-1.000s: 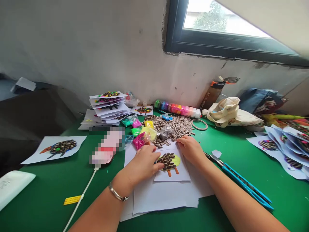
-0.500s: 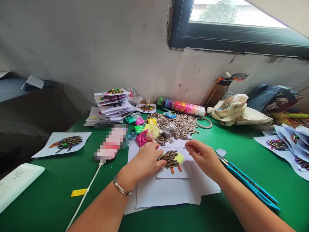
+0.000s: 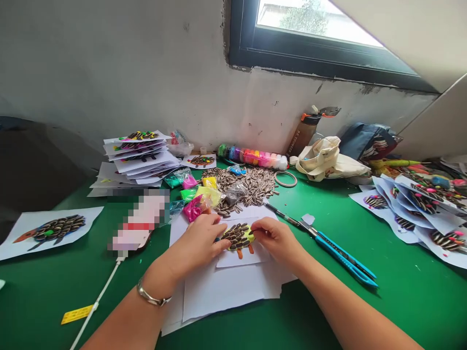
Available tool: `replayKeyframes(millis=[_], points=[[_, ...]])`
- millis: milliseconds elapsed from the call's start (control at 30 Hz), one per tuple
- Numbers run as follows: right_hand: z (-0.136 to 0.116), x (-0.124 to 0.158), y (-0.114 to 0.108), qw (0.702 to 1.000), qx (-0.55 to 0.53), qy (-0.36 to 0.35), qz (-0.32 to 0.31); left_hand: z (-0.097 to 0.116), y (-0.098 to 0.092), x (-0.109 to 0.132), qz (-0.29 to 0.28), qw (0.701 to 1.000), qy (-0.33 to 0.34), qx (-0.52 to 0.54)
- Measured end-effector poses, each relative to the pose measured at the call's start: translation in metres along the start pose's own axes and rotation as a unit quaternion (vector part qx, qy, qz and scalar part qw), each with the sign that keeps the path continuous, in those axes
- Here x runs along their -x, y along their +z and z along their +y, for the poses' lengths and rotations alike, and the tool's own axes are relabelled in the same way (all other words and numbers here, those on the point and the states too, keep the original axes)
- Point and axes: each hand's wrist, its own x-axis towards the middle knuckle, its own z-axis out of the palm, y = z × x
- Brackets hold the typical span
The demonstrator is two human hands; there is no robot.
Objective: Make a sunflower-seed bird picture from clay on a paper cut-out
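Observation:
A small paper card (image 3: pixel 228 262) bears a yellow-green clay animal body (image 3: pixel 251 238) with two orange legs, and overlapping sunflower seeds (image 3: pixel 237 236) cover most of it. My left hand (image 3: pixel 202 240) lies on the card's left side, fingers extended, thumb beside the seeds; it hides the animal's left end. At the right edge of the clay, my right hand (image 3: pixel 277 240) is closed in a pinch on a sunflower seed, mostly hidden by the fingertips. Larger white sheets (image 3: pixel 233 289) lie beneath the card.
Behind my hands lie a seed pile (image 3: pixel 257 184) and bagged coloured clay (image 3: pixel 193 208). To the right are a blue-handled tool (image 3: pixel 345 257), a tape roll (image 3: pixel 285 179) and finished cards (image 3: pixel 404 209). Stacked cards (image 3: pixel 142 160) and a pixelated device with a cable (image 3: pixel 138 223) stand left.
My right hand has moved in from beside the card to the clay's right edge, bringing its pinched fingertips down there. The left hand stays on the card. The view has swung to the right.

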Motion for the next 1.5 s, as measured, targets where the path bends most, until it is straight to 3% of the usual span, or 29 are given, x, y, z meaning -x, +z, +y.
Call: replayKeyframes(millis=[767, 1200, 1500], points=[[0.000, -0.002, 0.016, 0.995, 0.066, -0.072, 0.024, 0.005, -0.002, 0.000, -0.014, 1.000, -0.013, -0.018], [-0.010, -0.001, 0.002, 0.995, 0.101, -0.023, -0.004, 0.004, -0.002, 0.001, -0.012, 1.000, -0.011, -0.008], [-0.007, -0.002, 0.007, 0.992, 0.120, -0.037, -0.003, 0.006, -0.002, 0.000, -0.018, 1.000, -0.017, -0.011]])
